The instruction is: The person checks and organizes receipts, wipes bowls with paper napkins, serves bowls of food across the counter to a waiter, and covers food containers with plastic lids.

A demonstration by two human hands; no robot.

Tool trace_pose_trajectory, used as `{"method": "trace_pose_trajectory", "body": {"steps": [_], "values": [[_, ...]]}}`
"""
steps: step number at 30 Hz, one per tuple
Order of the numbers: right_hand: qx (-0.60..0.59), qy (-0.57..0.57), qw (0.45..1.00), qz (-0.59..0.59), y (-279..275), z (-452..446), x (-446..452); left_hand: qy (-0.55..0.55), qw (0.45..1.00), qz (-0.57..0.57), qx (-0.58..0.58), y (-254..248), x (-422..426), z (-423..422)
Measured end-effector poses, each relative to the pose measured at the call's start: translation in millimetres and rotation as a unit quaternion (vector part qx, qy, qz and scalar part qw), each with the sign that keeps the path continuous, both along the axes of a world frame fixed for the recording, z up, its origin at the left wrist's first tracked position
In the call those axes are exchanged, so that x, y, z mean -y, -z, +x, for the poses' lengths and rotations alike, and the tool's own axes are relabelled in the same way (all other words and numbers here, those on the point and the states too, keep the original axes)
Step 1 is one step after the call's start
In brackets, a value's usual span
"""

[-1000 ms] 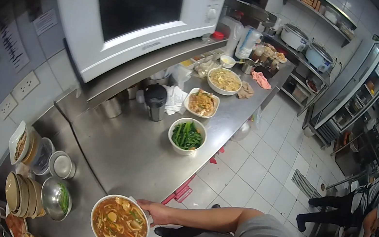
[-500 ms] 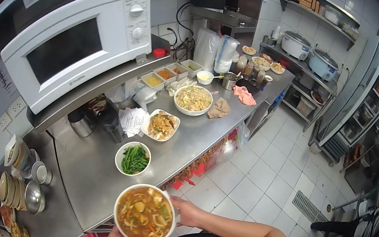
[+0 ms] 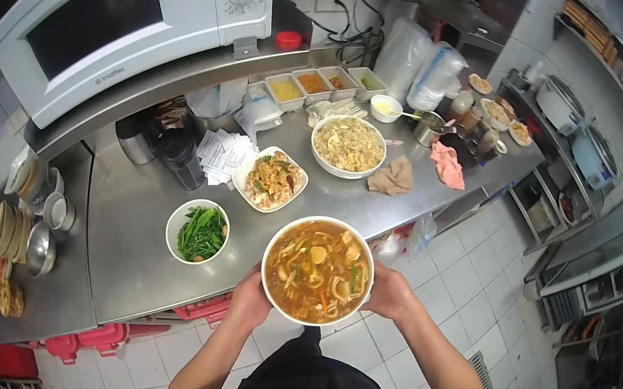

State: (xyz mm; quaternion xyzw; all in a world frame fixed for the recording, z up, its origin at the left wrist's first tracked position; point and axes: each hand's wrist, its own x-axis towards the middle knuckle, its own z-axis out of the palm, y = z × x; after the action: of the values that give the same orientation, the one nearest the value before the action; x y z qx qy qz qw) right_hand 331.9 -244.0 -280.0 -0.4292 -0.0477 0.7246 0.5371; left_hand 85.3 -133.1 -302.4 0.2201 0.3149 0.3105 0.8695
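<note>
Two hands, one load: left hand (image 3: 253,300) and right hand (image 3: 392,293) cup opposite sides of the soup bowl (image 3: 317,272), curved to its width, holding nothing else. Change vs half a second ago: bowl is farther along the counter (image 3: 129,280), past the greens bowl (image 3: 197,231) and now just beside the square dish (image 3: 272,179), with the rice bowl (image 3: 347,147) beyond. View has swung too; left forearm (image 3: 211,353) now shows. Bowl appears over the front edge, looks roughly level, no spill seen. My read: carry still in progress, weight shared by both hands. Can't tell from overhead whether the base touches the counter; fingers under the rim are hidden too.
</note>
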Motion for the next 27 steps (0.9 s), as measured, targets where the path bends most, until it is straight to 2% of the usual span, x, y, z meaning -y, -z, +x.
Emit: {"method": "trace_pose_trajectory", "body": {"steps": [4,9,12,16,18,19,20,21,22,23,26,27], "values": [[-0.006,-0.006,1.000,0.010,8.4,52.4,-37.7,-0.039,0.999,0.001,0.018,29.7,-29.5,50.7],[-0.020,-0.005,1.000,0.007,33.9,100.6,-77.4,-0.055,0.998,-0.006,-0.007,38.2,-56.6,90.7],[-0.063,-0.005,0.998,0.004,34.5,112.6,-98.7,-0.097,0.994,-0.001,-0.046,36.4,-65.5,107.2],[-0.083,-0.014,0.996,0.011,43.8,123.3,-112.0,-0.161,0.986,0.018,-0.031,40.9,-70.6,115.8],[0.116,-0.081,0.990,0.010,20.9,134.2,-116.2,-0.209,0.977,0.047,-0.022,41.5,-62.2,115.6],[0.215,-0.117,0.969,0.015,15.1,143.3,-121.8,-0.235,0.968,0.051,-0.069,39.5,-53.9,117.4],[0.411,-0.161,0.896,0.047,41.8,167.2,-130.2,-0.262,0.957,0.055,-0.113,36.4,-42.7,120.6],[0.464,-0.121,0.876,0.050,42.1,180.0,-143.5,-0.289,0.943,0.059,-0.156,35.0,-30.8,124.3],[0.384,-0.131,0.913,0.047,41.6,192.0,-156.1,-0.294,0.925,0.085,-0.226,36.7,-17.9,127.2],[0.301,-0.143,0.942,0.042,41.2,203.0,-166.6,-0.299,0.920,0.083,-0.239,39.9,-5.3,131.1],[0.183,-0.153,0.971,0.036,44.0,200.2,-193.7,-0.316,0.895,0.070,-0.307,40.2,34.0,153.6],[0.200,-0.178,0.961,0.066,44.3,204.0,-200.5,-0.287,0.903,0.070,-0.312,42.6,44.4,161.7]]}}
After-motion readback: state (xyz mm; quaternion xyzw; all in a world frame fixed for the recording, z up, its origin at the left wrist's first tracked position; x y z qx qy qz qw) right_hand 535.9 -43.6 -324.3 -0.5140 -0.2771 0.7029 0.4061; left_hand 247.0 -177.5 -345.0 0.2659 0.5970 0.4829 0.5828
